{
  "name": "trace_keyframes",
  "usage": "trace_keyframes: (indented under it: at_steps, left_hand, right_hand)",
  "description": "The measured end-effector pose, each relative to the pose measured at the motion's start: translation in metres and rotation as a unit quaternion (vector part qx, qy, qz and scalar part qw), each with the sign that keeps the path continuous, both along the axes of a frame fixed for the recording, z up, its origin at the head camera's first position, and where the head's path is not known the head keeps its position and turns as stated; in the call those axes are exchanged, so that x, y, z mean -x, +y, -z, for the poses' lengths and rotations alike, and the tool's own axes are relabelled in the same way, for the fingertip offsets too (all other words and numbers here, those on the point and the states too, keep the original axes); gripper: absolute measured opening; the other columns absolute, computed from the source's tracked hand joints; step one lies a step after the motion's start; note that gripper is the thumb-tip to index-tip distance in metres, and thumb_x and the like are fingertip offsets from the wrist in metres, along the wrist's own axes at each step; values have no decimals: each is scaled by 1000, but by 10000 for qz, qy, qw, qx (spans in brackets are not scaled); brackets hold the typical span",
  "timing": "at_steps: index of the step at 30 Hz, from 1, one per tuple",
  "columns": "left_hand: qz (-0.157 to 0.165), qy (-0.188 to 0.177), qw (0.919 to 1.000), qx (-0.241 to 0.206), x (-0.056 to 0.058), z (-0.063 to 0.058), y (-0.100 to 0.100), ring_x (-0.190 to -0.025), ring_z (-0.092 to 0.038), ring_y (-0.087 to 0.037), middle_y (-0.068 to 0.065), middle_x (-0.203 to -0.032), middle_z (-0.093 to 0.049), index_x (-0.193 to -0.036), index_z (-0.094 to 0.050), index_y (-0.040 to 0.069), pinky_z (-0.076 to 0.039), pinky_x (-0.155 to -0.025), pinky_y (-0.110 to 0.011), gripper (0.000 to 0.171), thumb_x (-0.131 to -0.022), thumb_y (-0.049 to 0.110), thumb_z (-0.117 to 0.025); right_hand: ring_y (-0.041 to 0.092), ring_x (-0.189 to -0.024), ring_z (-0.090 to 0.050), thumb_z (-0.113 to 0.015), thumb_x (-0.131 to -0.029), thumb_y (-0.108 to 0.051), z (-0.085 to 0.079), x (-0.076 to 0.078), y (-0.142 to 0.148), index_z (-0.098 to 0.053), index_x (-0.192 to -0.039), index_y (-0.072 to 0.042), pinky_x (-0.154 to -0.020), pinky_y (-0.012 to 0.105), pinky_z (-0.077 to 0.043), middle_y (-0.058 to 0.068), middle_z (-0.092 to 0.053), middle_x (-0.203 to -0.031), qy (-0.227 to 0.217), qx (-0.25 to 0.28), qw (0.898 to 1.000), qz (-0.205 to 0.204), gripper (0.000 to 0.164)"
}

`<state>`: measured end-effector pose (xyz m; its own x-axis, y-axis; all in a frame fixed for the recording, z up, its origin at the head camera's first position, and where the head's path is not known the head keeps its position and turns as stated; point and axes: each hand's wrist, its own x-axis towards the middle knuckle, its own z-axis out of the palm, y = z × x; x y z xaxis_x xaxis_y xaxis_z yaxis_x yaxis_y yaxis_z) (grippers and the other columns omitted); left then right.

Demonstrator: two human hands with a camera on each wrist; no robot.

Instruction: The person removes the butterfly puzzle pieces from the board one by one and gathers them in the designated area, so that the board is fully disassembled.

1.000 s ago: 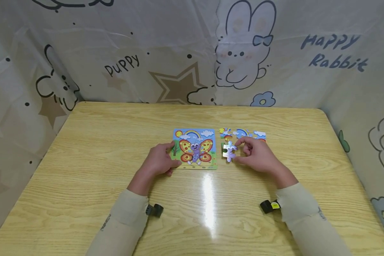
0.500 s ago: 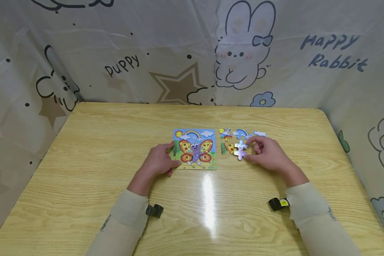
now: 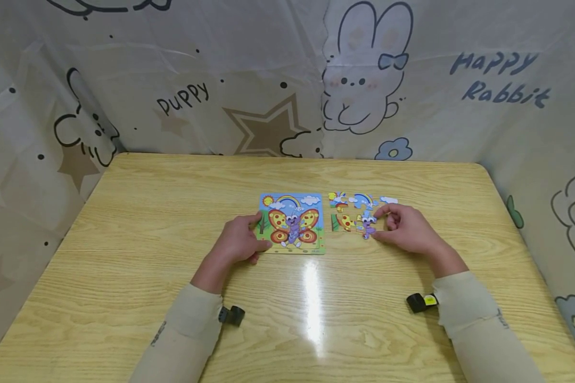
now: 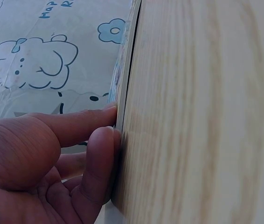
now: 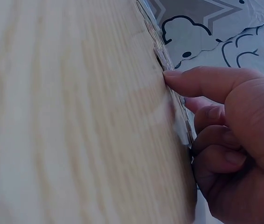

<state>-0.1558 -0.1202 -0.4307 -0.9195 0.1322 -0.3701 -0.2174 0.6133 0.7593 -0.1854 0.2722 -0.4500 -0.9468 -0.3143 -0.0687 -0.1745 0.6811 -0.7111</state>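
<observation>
My left hand (image 3: 239, 238) grips the left edge of a square puzzle board (image 3: 294, 226) with a butterfly picture, lying flat on the table. In the left wrist view the thumb and a finger (image 4: 101, 154) meet at the board's thin edge. To the right of the board, my right hand (image 3: 404, 229) pinches a purple jigsaw piece (image 3: 367, 227) with the butterfly's face between thumb and index finger. That piece sits right beside a wing piece (image 3: 346, 222). In the right wrist view the piece is mostly hidden behind the fingers (image 5: 202, 84).
A row of sky pieces, with a rainbow piece (image 3: 363, 199) and a cloud piece (image 3: 388, 200), lies behind the right hand. The wooden table (image 3: 148, 213) meets a patterned cloth wall (image 3: 268, 74) at the back. Small black cameras are worn on both wrists.
My right hand has moved to the right with the purple piece, bringing it down beside the wing piece, which was covered before. The left hand and the board stay put.
</observation>
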Motion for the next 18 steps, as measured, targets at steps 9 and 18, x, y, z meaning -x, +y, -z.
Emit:
trace_keyframes:
  at_steps: [9, 18]
  left_hand:
    - [5, -4, 10000, 7, 0, 1, -1, -43, -60, -22, -12, -62, -58, -156, -34, 9, -55, -52, -36, 83, -87, 12, -80]
    - [11, 0, 10000, 52, 0, 1, -1, -43, -60, -22, -12, -61, -57, -156, -35, 9, -54, -50, -35, 83, -87, 12, -80]
  right_hand:
    - [13, -60, -43, -85, -82, -15, 0, 3, 3, -64, -111, -2, -74, 32, -39, 2, -46, -67, -341, 226, 9992, -44, 38]
    - [14, -60, -42, -82, -82, -8, 2, 2, 1, -64, -114, -2, -69, 29, -39, 2, -45, -67, -99, 295, 9995, -3, 37]
